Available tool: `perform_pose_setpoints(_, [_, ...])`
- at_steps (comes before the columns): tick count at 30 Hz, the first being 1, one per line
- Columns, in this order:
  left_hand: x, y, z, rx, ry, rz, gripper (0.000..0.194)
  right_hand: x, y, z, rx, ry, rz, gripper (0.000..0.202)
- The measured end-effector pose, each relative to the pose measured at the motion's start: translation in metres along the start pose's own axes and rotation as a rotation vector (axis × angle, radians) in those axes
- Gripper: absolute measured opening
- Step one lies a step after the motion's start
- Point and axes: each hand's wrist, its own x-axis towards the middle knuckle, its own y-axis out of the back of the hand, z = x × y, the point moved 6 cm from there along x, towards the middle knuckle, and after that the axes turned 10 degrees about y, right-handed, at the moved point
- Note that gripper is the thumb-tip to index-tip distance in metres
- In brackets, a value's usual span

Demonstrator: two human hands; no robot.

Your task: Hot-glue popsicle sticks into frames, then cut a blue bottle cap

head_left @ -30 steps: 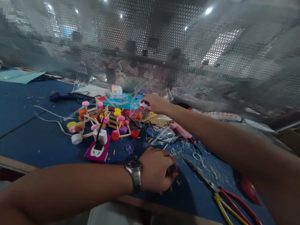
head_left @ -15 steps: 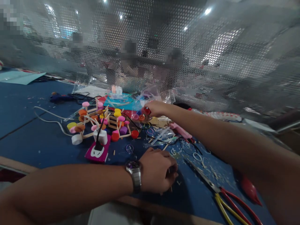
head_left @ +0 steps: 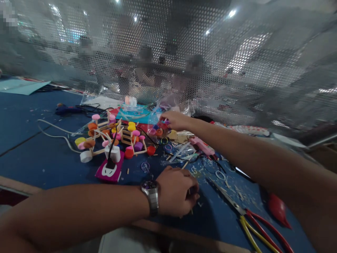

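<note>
My left hand [head_left: 177, 191], with a metal watch [head_left: 150, 193] on its wrist, rests low over the blue table. Its fingers are curled inward; the tip of a thin stick shows below them, but the rest of what they hold is hidden. My right hand [head_left: 175, 121] reaches to the far middle, by a clear plastic bag [head_left: 155, 121] of bottle caps. Its fingers are bent around a reddish-purple bottle cap [head_left: 166, 122], partly covered. Loose caps, such as an orange one [head_left: 159, 132], lie just below that hand.
Small stick frames with coloured cap wheels [head_left: 129, 135] stand left of centre, behind a magenta power socket [head_left: 110, 172] with plugs. Scissors [head_left: 239, 209] with red and yellow handles lie at right. A pink glue gun [head_left: 202, 146], rubber bands and scraps are strewn nearby. A perforated screen [head_left: 168, 77] rises behind.
My right hand has shifted slightly left, and its fingers have turned; less red and more purple shows at the fingertips. My left hand stays almost still.
</note>
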Motion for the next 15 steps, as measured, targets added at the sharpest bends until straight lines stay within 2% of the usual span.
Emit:
perform_pose_setpoints(5, [0.000,0.001,0.000,-0.003,-0.003,-0.005,0.017,-0.004,0.006,0.002,-0.044,-0.013,0.040,0.038])
perform_pose_setpoints(12, [-0.001,0.000,0.000,0.002,-0.007,0.005,0.017,-0.004,-0.004,0.004,-0.100,-0.095,-0.148,0.032])
perform_pose_setpoints(15, [-0.001,0.000,0.000,0.004,-0.011,0.006,0.018,-0.005,-0.006,0.002,-0.111,-0.108,-0.192,0.033])
